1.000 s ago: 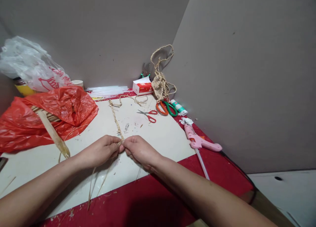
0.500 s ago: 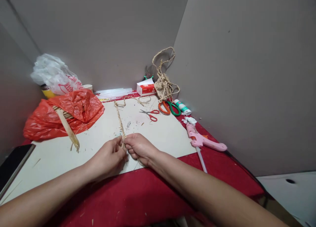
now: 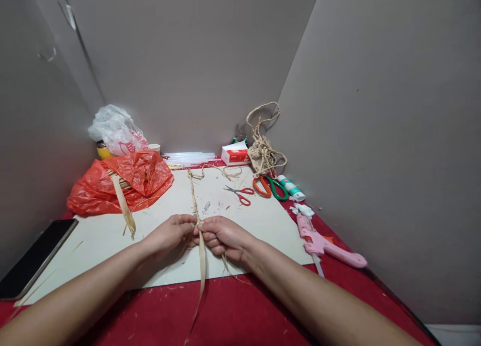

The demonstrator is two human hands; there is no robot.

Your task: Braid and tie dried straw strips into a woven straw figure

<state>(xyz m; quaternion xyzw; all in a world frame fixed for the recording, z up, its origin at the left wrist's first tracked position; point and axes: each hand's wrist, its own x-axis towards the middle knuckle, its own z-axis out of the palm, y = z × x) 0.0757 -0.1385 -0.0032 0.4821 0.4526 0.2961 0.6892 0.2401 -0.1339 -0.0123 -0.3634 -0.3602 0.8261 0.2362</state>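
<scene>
A thin braided straw cord (image 3: 193,195) runs from the back of the white board (image 3: 165,271) toward me. My left hand (image 3: 175,235) pinches the near end of the braid from the left side. From the right, my right hand (image 3: 225,237) closes on the same spot, thumb and finger pressed together. One flat pale straw strand (image 3: 202,266) hangs between the hands, over the board's front edge onto the red cloth. A thinner strand (image 3: 229,268) trails out below my right hand. Fingertips partly hide the point where the strands meet.
Small red-handled scissors (image 3: 242,195) and larger orange-and-green-handled ones (image 3: 277,188) lie to the right. A pink glue gun (image 3: 319,243) rests at the right edge. An orange plastic bag (image 3: 93,185) with straw and a phone (image 3: 37,255) are left. A straw cord bundle (image 3: 263,153) stands behind.
The flat strand now hangs down toward me between the hands; earlier it did not show there. The hands stay together at the braid's end. The view has shifted, showing more of the phone.
</scene>
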